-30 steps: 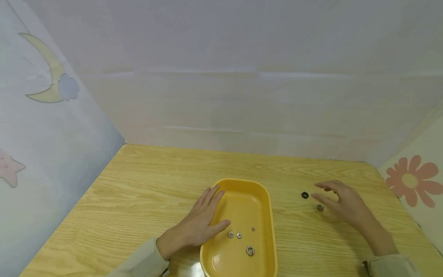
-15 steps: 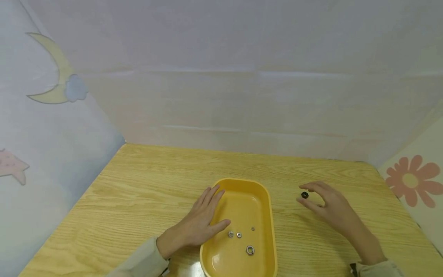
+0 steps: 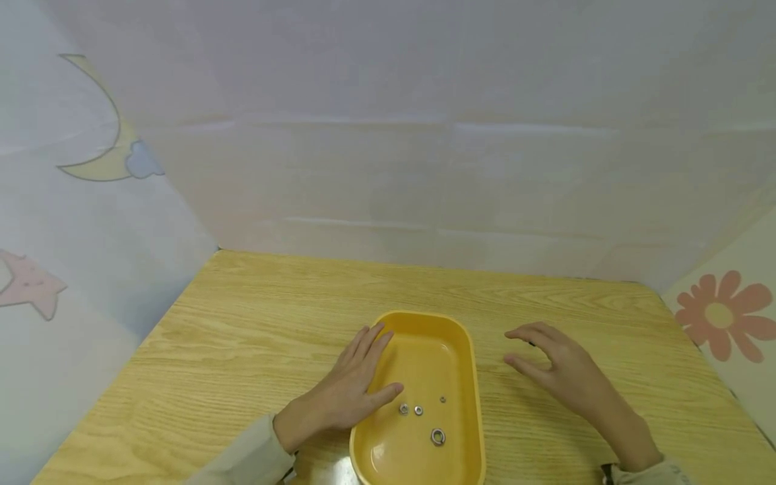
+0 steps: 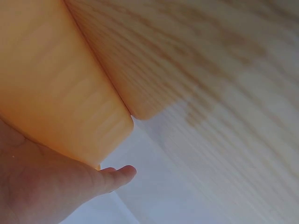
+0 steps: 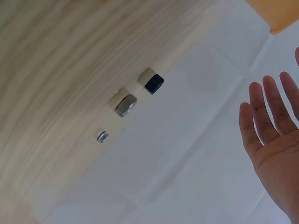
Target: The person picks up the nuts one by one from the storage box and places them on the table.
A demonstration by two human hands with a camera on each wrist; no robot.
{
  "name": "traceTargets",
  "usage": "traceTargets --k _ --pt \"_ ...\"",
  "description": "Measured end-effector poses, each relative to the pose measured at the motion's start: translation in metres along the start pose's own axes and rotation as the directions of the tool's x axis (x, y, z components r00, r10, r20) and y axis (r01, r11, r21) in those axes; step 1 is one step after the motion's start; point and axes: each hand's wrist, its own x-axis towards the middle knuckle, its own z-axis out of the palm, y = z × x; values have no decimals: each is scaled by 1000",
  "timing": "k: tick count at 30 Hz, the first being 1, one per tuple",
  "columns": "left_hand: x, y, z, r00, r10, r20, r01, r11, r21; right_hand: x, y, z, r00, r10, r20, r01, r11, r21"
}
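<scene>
- Right hand (image 3: 560,367), mine: held above the table to the right of the tray; fingers gently bent and spread, thumb parted from the forefinger with a gap between them.
- Left hand (image 3: 342,397), mine: laid across the tray's left rim; fingers extended and a little apart, thumb pointing in over the tray floor.
- Tray (image 3: 424,370), yellow, rounded corners: on the table, between my two hands.
- Silver nuts, small, two: left nut (image 3: 404,409) and middle nut (image 3: 418,410), side by side and apart on the tray floor, just beyond my left thumb.
- Tiny nut (image 3: 442,399): on the tray floor, toward the tray's right wall.
- Large nut (image 3: 438,436), silver: flat on the tray floor, closest to me of the four inside the tray.
- Black nut (image 5: 154,84): on the table, right of the tray; mostly hidden behind my right fingers in the head view.
- Thick silver nut (image 5: 126,105): on the table outside the tray, just beside the black one.
- Little silver nut (image 5: 102,136): same row, farthest from the tray.
- Table (image 3: 261,323), wood-grained: under the tray.
- Red flower (image 3: 721,316), printed: on the wall covering, well right of the tray.
</scene>
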Motion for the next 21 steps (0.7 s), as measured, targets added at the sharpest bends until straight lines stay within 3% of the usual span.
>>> traceTargets --k 6,21 --pt "-1 0 0 1000 9 -7 -9 1000 -3 2 -12 0 1000 16 23 -16 1000 8" --pt "-2 1 -1 1000 4 -4 -4 1000 -6 5 -34 5 998 -63 24 64 998 -12"
